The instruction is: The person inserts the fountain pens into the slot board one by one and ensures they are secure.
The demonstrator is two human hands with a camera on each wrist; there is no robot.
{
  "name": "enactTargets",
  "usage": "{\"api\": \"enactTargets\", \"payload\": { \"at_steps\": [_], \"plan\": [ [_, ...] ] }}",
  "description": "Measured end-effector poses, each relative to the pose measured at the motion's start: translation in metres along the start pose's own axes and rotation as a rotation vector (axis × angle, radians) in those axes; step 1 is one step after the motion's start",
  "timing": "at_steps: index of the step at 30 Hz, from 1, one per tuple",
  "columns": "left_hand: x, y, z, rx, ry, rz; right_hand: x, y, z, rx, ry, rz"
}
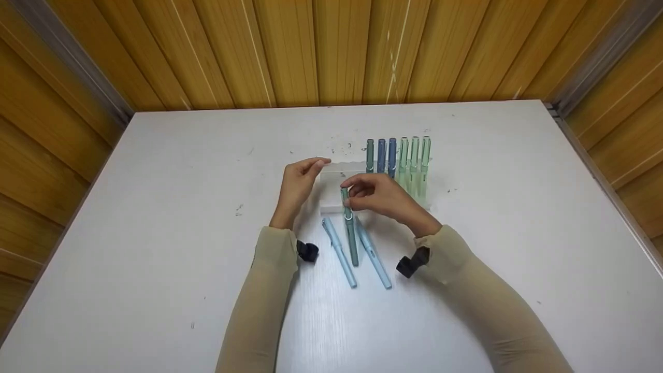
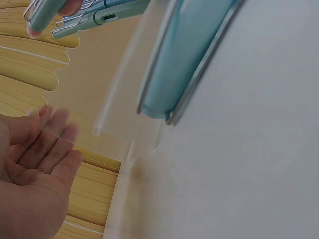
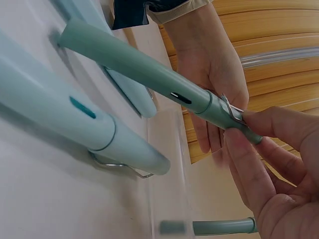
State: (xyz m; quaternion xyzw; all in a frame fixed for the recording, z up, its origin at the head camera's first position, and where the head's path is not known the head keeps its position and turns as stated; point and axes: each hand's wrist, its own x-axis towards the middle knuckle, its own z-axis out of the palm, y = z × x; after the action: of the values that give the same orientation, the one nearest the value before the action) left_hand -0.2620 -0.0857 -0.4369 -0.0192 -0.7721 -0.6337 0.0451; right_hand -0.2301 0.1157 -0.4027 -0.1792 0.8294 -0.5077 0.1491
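My right hand [image 1: 383, 198] pinches a dark green pen [image 1: 352, 243] by its clipped cap, between thumb and fingers. The pen slants with its barrel end toward me, in front of a clear plastic pen stand [image 1: 331, 190]. At the stand's left back corner, my left hand [image 1: 296, 186] holds the scalloped clear panel [image 2: 94, 94] between thumb and fingers. Standing in the right part of the stand are a dark green pen [image 1: 370, 154], two blue pens [image 1: 382, 154] and three light green pens [image 1: 415, 155]. Their lower parts are partly hidden by my right hand.
Two light blue pens, a left one [image 1: 340, 256] and a right one [image 1: 375, 256], lie on the white table [image 1: 155, 233] before the stand, either side of the held pen. A wood-patterned wall [image 1: 290, 52] rises behind the table. Black wrist cameras [image 1: 309, 252] jut from both sleeves.
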Motion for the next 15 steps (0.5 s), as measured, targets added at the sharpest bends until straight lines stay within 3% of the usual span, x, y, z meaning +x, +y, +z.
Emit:
{"api": "enactTargets", "payload": {
  "at_steps": [15],
  "plan": [
    [0.000,-0.001,0.000,-0.028,-0.007,0.006,-0.001,-0.014,-0.014,-0.022,0.130,-0.047]
  ]
}}
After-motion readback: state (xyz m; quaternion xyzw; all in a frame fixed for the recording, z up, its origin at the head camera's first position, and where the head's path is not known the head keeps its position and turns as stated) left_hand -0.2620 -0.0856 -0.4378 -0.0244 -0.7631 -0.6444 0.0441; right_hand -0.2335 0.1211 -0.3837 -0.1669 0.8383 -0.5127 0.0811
